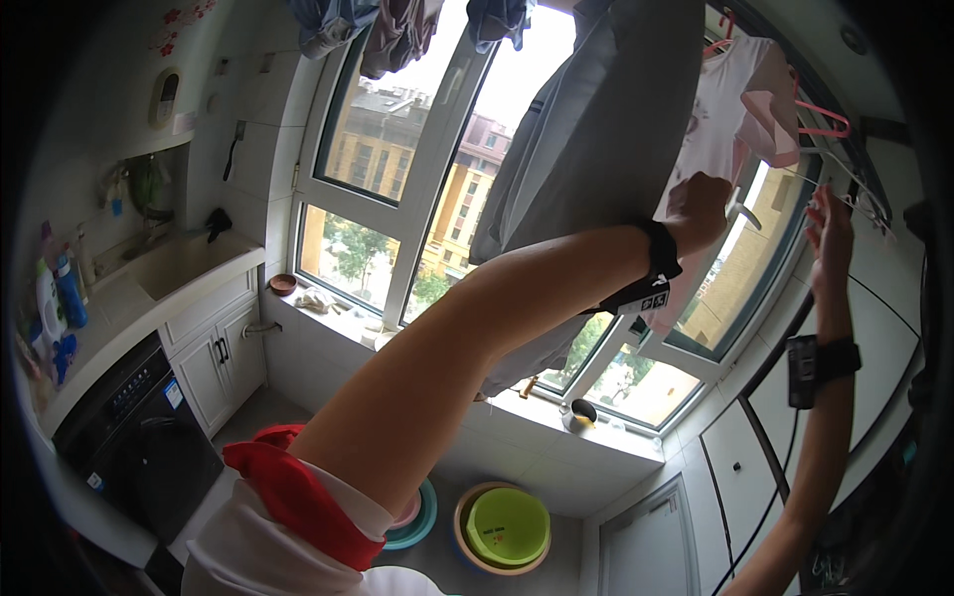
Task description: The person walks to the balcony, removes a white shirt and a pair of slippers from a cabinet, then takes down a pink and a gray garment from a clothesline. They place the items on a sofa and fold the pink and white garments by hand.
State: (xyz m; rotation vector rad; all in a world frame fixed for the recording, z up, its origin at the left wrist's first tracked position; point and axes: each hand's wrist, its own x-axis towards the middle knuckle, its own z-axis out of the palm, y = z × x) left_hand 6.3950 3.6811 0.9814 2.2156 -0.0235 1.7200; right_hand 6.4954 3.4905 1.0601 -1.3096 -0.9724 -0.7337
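My left arm reaches across the view, and my left hand [699, 212] is curled in front of a pale pink T-shirt [734, 97] on a red-pink hanger. Its fingertips are hidden, so whether it grips the cloth cannot be told. Beside that hand hangs a large grey garment [604, 141], partly covered by my forearm. Raised at the right, my right hand [831, 231] has its fingers apart near a thin white hanger [857, 175]; contact with it is unclear. A pink hanger [823, 123] is above. Black straps circle both wrists, the right one carrying a small device [803, 371].
More laundry [402, 33] hangs above the windows [440, 171]. The sill [626, 439] holds a small pot [580, 417] and a brown bowl [283, 284]. Below are nested basins, one green [509, 525]. A sink [182, 264] and black washing machine [149, 439] stand left. A cable [768, 477] trails beside my right arm.
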